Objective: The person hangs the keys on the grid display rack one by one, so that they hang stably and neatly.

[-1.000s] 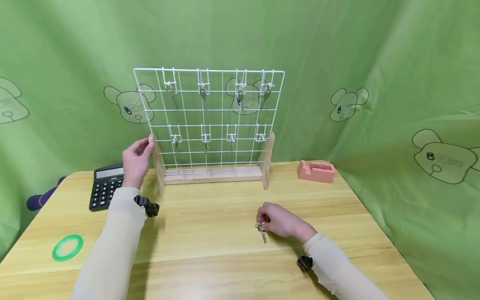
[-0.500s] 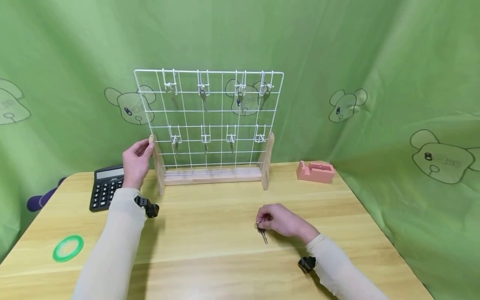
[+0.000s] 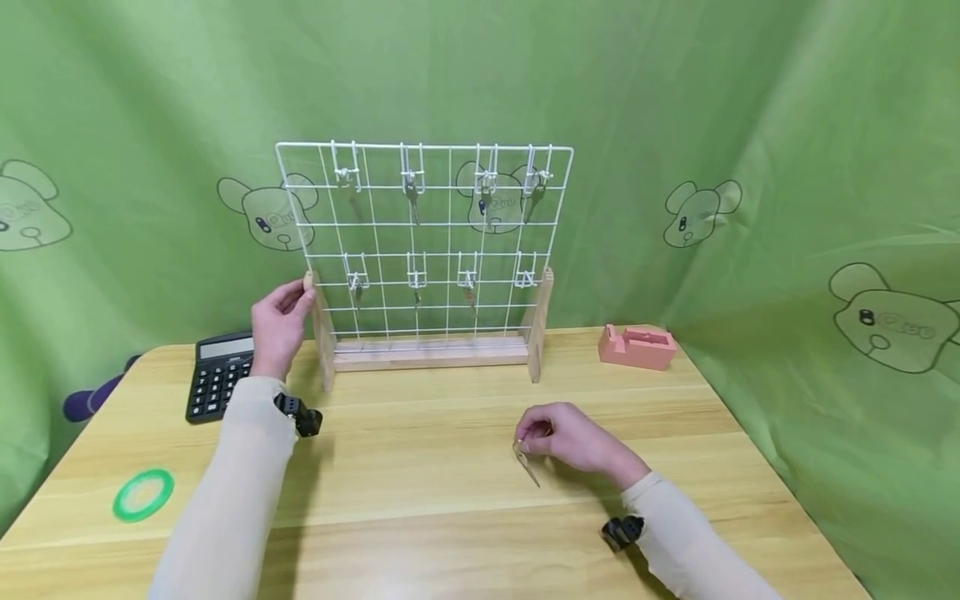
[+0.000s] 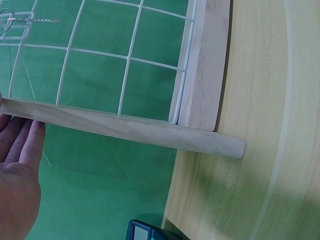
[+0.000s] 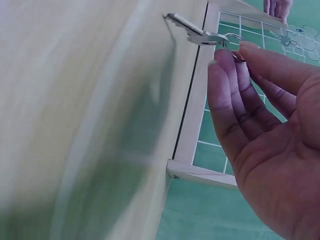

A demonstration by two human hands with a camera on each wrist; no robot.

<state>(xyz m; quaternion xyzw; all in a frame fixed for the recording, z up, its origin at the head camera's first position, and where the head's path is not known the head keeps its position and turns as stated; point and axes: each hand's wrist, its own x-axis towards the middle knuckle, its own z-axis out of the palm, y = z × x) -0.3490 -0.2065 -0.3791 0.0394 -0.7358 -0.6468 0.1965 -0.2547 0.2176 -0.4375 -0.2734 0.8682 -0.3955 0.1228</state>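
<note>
My right hand [image 3: 566, 437] pinches a key ring between thumb and fingertips, above the front middle of the table. From the ring hangs a silver key [image 5: 192, 31], its tip pointing down towards the tabletop. My left hand [image 3: 279, 325] holds the top of the left wooden post [image 4: 120, 125] of a white wire grid rack [image 3: 448, 223]; in the left wrist view its fingers reach behind that post. Hooks hang on the grid in two rows, and most carry keys. The lower right hook [image 3: 526, 277] shows no clear key.
A black calculator [image 3: 217, 379] lies left of the rack, partly behind my left arm. On the left lies a green ring [image 3: 120, 505]. A pink tape dispenser [image 3: 637, 347] stands at the back right. Green curtain [image 3: 750, 100] encloses the table's back and right side.
My right hand stays in nearly the same place, while the key under it has turned and now hangs more slanted to the right. The left hand keeps its hold on the post.
</note>
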